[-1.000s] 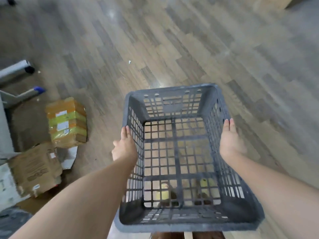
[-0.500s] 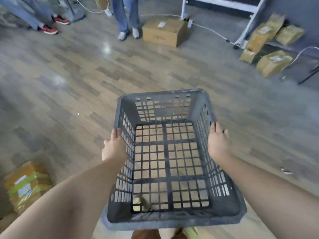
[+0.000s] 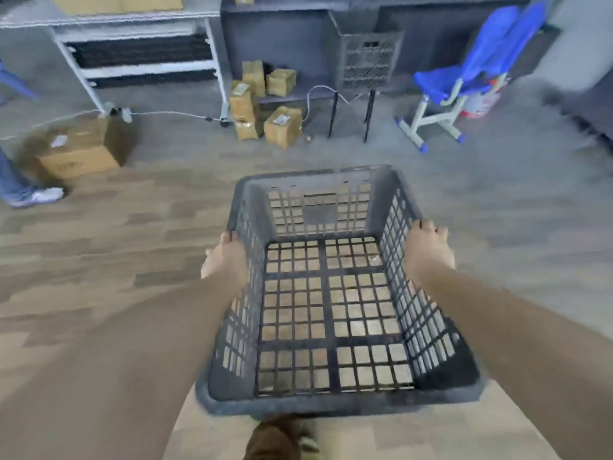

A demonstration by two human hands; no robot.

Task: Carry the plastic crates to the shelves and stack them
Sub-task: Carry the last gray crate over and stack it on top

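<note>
**Item:** grey plastic crate point(image 3: 317, 214), empty, lattice walls and base.
**Location:** carried in air between both forearms, above wooden floor point(image 3: 99, 244).
**Handling (judged):** light, stiff, not fragile. Rim smooth. Best held at the two side rims.
**Left hand** point(image 3: 225, 262): outside crate's left wall, fingers point(image 3: 229, 239) hooked on rim.
**Right hand** point(image 3: 428, 255): on crate's right rim, fingers curled over it.
**Arms:** extended forward.
**Beyond crate:** shelves point(image 3: 282, 28), holding second crate point(image 3: 370, 58).
</note>
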